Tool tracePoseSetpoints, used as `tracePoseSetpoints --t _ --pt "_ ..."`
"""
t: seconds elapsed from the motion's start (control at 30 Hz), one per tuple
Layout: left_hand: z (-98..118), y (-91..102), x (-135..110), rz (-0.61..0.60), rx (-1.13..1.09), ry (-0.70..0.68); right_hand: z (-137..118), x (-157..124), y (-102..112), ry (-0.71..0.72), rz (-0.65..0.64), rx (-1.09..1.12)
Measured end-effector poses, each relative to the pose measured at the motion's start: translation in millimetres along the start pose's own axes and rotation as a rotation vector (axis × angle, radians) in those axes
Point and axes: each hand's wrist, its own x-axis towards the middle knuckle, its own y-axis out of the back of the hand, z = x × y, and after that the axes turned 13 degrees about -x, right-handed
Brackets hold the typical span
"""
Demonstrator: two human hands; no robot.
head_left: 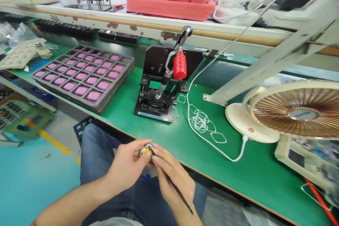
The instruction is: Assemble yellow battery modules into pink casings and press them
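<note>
Two hands are at work over the person's lap, just in front of the bench's near edge. The left hand (125, 166) pinches a small yellow-and-white part (146, 149) between thumb and fingers. The right hand (172, 180) grips a thin black pointed tool (180, 196), its tip at that part, and the two hands nearly touch. The part is too small and too covered by fingers to identify.

Working left to right from the hands, one white plastic tray (19, 53) lies far off on the bench, beside a clear plastic bag (22, 34). Nearer, one dark foam tray (82, 93) holds a little over twenty pink pads (94, 95), though the far rows make an exact count uncertain. Ahead of the hands stands one black toggle press (156, 84) with one red grip (180, 65), a stretch of green bench mat (233, 169) lying between it and them. To the right, one white cable (201, 120) trails across the mat in a tangle, with two small loops by the press. Beyond it stands one cream desk fan (299, 111), well right of the hands.

Two stacked pink foam sheets (172, 0) sit on the far side of the bench. Below left, a teal floor (34, 180) carries a yellow stripe (50, 141).
</note>
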Motion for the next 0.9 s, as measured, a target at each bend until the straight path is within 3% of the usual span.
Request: tracePoseSetpoints --t 0.3,0.47,0.6,0.77,0.9 --pt "1 2.9 9 -0.069 -0.229 0.141 9 -14 -8 0.025 0.076 -0.047" --pt "1 4.2 11 -0.167 -0.430 0.271 5 -19 -8 -0.161 0.176 -0.042" --pt "1 2.9 16 -0.104 -0.484 0.347 3 -22 -5 -0.249 0.285 0.032" --pt "0 -5.6 23 -0.055 -0.498 0.330 16 -1 17 -0.367 0.431 -0.035" --pt "1 -12.8 26 -0.058 -0.477 0.339 50 38 49 -0.469 0.464 -0.230"
